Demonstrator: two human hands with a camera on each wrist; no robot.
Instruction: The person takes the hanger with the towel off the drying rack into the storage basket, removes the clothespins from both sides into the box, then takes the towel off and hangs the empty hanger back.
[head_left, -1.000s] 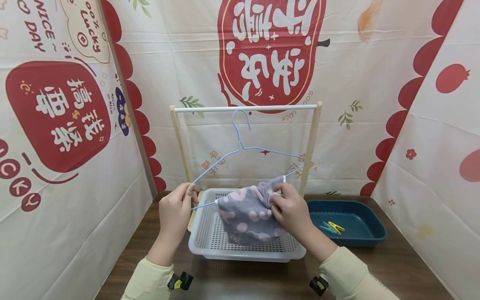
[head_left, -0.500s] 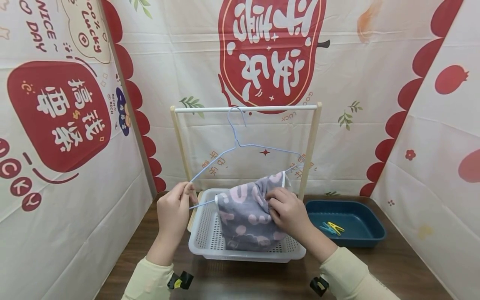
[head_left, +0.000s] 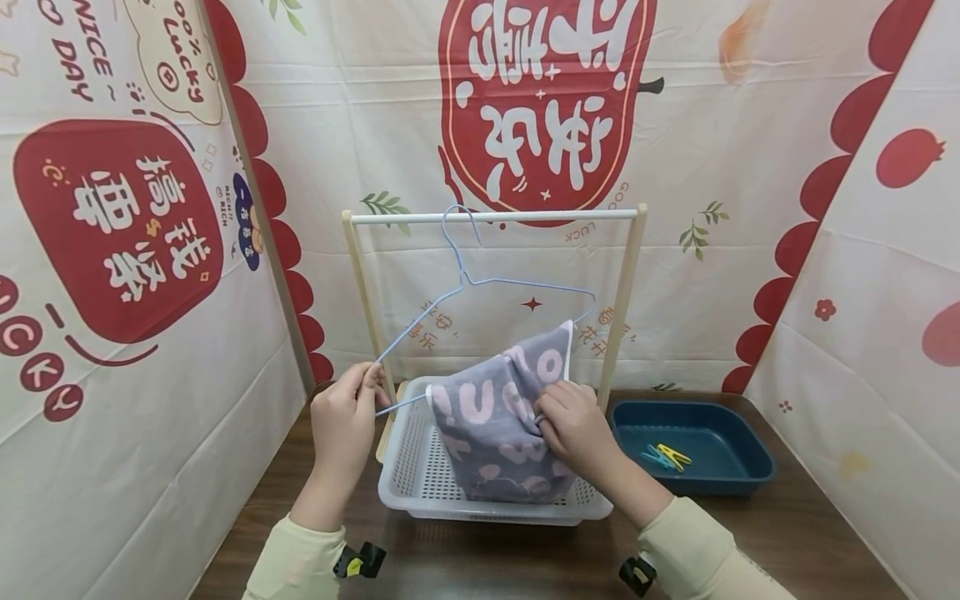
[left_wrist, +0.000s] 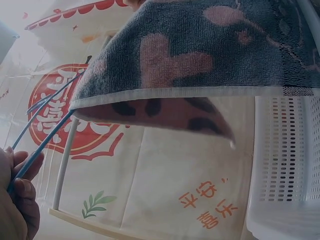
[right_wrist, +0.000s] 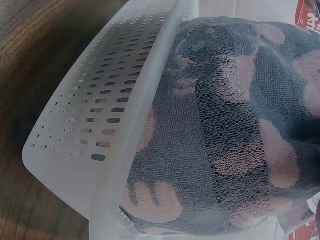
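Observation:
A blue wire hanger is held up at a slant, its hook overlapping the rack's rail in the head view. My left hand grips its left end; in the left wrist view the fingers curl round the wire. A grey-purple towel with pink patterns drapes over the hanger's lower bar, hanging in two layers with a white edge. My right hand pinches the front layer near its right side. From the right wrist, the towel fills much of the view beside the basket.
A white perforated basket stands below the towel on the brown wooden table. Behind rises a rack with a white rail and wooden posts. At right a dark blue tray holds yellow and teal clothes pegs.
The hanger has tilted, its hook moving left and up and its right end rising. My right hand has spread the bunched towel flatter, and its upper right corner sits higher.

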